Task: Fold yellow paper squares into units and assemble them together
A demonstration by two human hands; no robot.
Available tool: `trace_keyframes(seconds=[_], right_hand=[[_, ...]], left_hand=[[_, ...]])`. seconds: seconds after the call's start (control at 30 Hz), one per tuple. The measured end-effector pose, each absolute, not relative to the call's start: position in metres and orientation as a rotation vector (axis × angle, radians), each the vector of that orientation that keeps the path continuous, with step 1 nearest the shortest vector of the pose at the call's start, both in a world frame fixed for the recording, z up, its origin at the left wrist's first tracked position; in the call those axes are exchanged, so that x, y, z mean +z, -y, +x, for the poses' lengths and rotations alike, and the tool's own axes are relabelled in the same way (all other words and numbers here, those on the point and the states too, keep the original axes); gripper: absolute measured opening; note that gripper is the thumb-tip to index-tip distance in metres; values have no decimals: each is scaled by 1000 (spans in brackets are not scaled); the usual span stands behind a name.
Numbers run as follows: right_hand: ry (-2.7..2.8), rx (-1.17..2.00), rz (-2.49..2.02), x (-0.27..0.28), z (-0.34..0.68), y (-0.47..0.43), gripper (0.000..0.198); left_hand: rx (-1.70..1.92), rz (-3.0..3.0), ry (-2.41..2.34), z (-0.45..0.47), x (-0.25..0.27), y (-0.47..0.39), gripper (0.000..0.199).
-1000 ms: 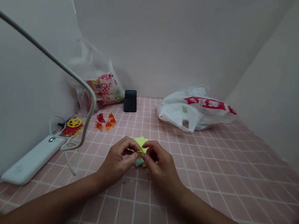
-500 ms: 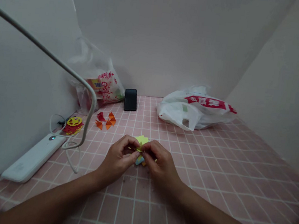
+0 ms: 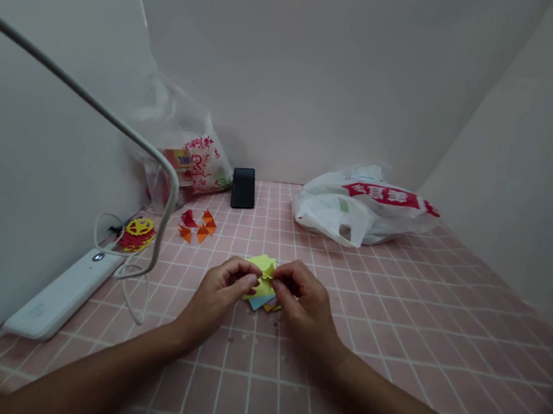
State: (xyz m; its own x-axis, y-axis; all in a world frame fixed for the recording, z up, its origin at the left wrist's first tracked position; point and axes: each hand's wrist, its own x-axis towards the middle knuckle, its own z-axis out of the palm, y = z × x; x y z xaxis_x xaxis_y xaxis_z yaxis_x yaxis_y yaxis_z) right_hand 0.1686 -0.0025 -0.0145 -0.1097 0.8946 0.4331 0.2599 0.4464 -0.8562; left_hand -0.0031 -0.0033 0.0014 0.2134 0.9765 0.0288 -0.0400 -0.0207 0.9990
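Note:
A small folded piece of yellow paper (image 3: 267,273) is pinched between my two hands. My left hand (image 3: 219,295) grips its left side with thumb and forefinger, and my right hand (image 3: 305,306) has the other side the same way. Right beneath lies a stack of coloured paper sheets (image 3: 259,301), yellow on top with blue and orange corners sticking out. Fingertips cover part of the folded paper, so its exact shape is hard to make out.
Several folded orange and red paper pieces (image 3: 202,233) lie at left, near red and yellow cut-outs (image 3: 139,227). A white power bank (image 3: 65,288) with a cable (image 3: 171,197) sits by the wall. A phone (image 3: 243,187) lies between two plastic bags (image 3: 211,165), (image 3: 327,206) at the back.
My fingertips have drawn slightly apart around the yellow paper, and more of it and of the stack below now shows. The whole view has shifted a little.

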Motion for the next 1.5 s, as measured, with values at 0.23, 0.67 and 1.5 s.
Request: trace_keyframes(seconds=[0.23, 0.67, 1.5], right_hand=[[1742, 635, -1008, -11, 166, 3, 16], [1807, 547, -984, -10, 167, 6, 20], [1817, 629, -999, -12, 167, 5, 14]], left_hand=[[1049, 1214, -1030, -1, 1, 2, 21], [984, 927, -927, 3, 2, 4, 24], [1130, 1111, -1004, -1, 0, -1, 18]])
